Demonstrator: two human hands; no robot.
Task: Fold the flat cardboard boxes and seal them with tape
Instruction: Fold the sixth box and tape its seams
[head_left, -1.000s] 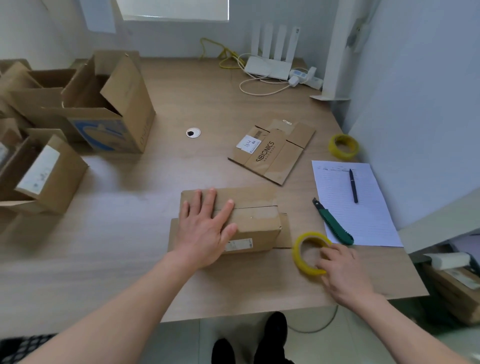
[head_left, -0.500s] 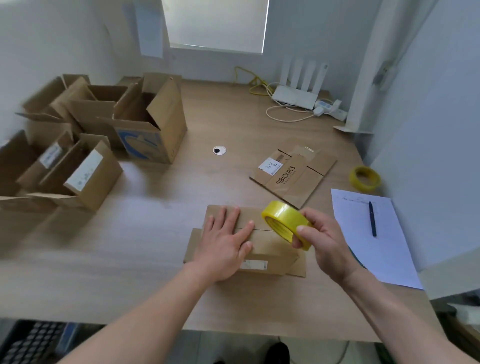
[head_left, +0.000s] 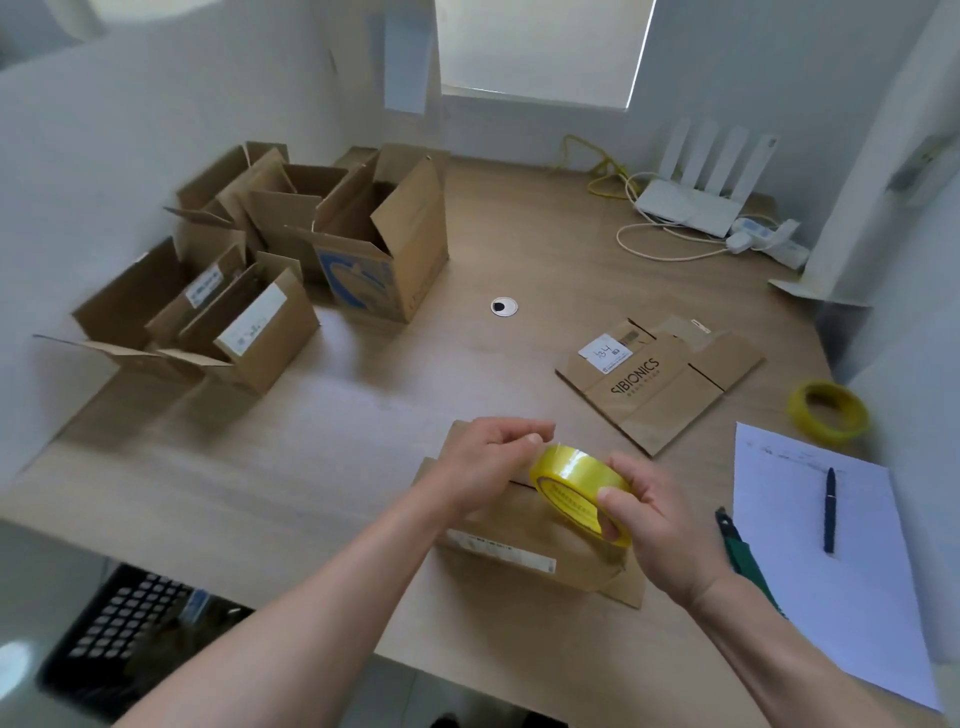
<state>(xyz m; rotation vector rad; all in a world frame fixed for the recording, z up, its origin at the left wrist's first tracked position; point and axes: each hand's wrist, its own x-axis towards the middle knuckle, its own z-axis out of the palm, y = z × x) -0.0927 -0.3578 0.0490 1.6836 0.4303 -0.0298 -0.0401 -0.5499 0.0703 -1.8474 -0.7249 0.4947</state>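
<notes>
A: Lower centre: your right hand (head_left: 657, 525) grips the yellow tape roll (head_left: 579, 493); left hand (head_left: 485, 467) pinches its edge above the folded brown cardboard box (head_left: 519, 535).

B: Unheld, its flaps may spring open.

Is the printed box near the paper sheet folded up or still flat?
Flat. The printed box lies spread on the table, its flaps level with the panels.

Light wood desk (head_left: 545, 249) set into a corner between pale grey walls (head_left: 156, 130). Window (head_left: 540, 47) at the back, bright, blind drawn. Cable grommet (head_left: 504, 306) in the desktop. Black crate (head_left: 119, 639) on the floor, lower left.
</notes>
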